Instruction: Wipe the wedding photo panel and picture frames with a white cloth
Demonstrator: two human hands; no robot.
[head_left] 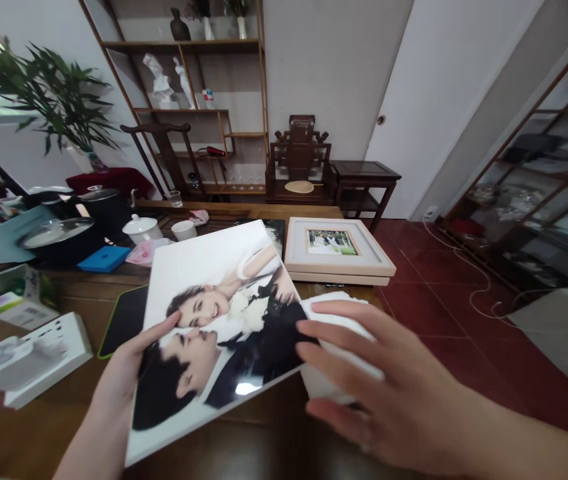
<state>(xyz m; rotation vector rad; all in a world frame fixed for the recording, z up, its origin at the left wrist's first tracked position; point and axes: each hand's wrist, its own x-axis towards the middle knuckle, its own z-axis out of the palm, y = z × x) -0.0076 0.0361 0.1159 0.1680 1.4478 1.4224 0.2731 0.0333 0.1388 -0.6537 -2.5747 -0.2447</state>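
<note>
A glossy wedding photo panel (pixel 257 320) is tilted above the table, showing two people and a white bouquet. My left hand (pixel 124 380) grips its left edge, with the thumb on the front face and the fingers hidden behind. At the panel's right edge is my right hand (pixel 364 373), fingers spread and a little blurred; I cannot tell whether the fingertips touch it. Under and behind the right hand lies crumpled white tissue or cloth (pixel 334 380). Beyond the panel, two stacked light-wood picture frames (pixel 291 250) rest near the table's far right corner, the top one holding a small photo.
On the left of the wooden table (pixel 244 437) are a white power strip (pixel 49 360), an opened box (pixel 29 307), a blue box (pixel 104 259), a pan (pixel 59 237) and a white teapot (pixel 141 229). A black mat (pixel 124 320) lies partly under the panel. Dark chairs (pixel 299 157) stand behind.
</note>
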